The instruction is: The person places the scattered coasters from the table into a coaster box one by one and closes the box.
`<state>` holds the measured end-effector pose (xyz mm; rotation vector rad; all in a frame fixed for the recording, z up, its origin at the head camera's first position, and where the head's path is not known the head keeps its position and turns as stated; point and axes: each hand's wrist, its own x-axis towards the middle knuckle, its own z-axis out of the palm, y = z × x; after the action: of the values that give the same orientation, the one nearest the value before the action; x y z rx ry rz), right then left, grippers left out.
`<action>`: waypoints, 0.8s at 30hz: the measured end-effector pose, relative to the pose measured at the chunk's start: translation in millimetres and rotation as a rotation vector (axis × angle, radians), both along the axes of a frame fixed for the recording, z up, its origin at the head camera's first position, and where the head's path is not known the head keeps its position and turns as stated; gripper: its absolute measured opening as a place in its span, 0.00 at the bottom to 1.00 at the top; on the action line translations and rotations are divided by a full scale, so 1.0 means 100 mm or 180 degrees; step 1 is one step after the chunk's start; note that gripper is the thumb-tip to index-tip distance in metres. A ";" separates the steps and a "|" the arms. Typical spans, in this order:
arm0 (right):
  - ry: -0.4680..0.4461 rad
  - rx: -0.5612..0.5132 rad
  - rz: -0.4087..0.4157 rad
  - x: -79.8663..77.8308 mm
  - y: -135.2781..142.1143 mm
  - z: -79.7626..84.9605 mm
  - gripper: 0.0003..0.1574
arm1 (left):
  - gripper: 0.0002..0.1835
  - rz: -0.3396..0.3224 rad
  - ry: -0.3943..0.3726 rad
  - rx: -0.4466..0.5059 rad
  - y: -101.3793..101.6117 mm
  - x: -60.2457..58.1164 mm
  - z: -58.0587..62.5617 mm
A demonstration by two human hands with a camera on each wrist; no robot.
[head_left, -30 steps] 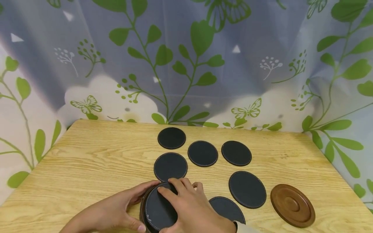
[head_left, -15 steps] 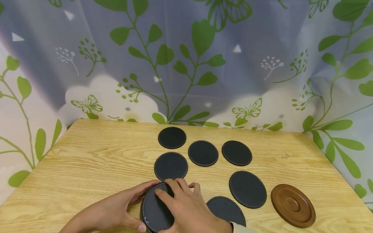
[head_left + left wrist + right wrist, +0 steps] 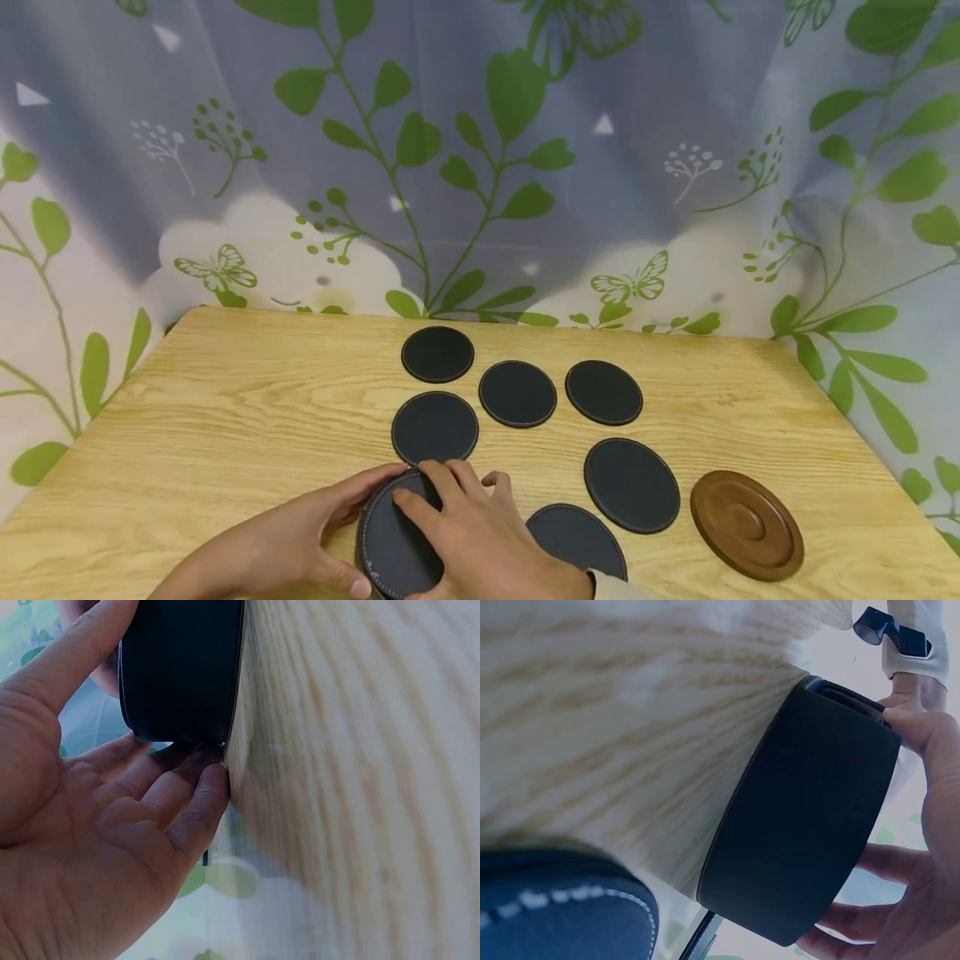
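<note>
A round black coaster (image 3: 397, 542) with stitched edging lies on top of a black coaster holder (image 3: 795, 817), at the bottom middle of the head view. The holder's smooth side wall and a slot near one end show in the right wrist view. My left hand (image 3: 300, 533) is round the holder's left side, thumb in front and fingers behind, with the fingertips low against the wall in the left wrist view. My right hand (image 3: 487, 533) spans the top coaster, index finger on its face and the other fingers over its far edge. The right thumb is mostly hidden in the head view.
Several black coasters (image 3: 517, 393) lie flat on the wooden table (image 3: 247, 417) behind and right of the hands. One coaster (image 3: 576, 540) is partly under the right forearm. Farther right sits a round brown wooden disc (image 3: 747, 525). A leaf-print curtain (image 3: 525, 208) hangs behind.
The coaster under my right hand has come down; the brown inner rim visible around it earlier is now covered. My right hand shifted slightly left. My left hand kept its place.
</note>
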<state>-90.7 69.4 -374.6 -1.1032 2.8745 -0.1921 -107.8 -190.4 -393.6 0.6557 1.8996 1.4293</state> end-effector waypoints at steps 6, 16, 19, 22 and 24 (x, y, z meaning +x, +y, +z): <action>0.0147 -0.0021 0.0042 0.01 0.01 -0.04 0.56 | 0.54 0.0000 0.0027 -0.0008 0.00 0.01 -0.01; 0.0275 0.0040 0.0089 0.02 0.02 -0.05 0.58 | 0.54 -0.0083 0.0143 0.0121 0.00 -0.01 -0.04; 0.0205 -0.0036 0.0100 0.02 0.03 -0.04 0.57 | 0.54 -0.0082 0.0128 0.0120 0.00 0.00 -0.03; 0.0068 -0.0137 0.0114 0.02 0.06 -0.03 0.57 | 0.53 -0.0064 0.0068 0.0109 0.00 0.00 -0.02; -0.0016 -0.0199 0.0114 0.02 0.09 -0.03 0.58 | 0.53 -0.0053 0.0031 0.0094 0.00 0.00 -0.01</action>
<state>-88.5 78.7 -377.2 -1.1619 2.8604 -0.2842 -107.6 -190.5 -394.5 0.6921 1.8793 1.4487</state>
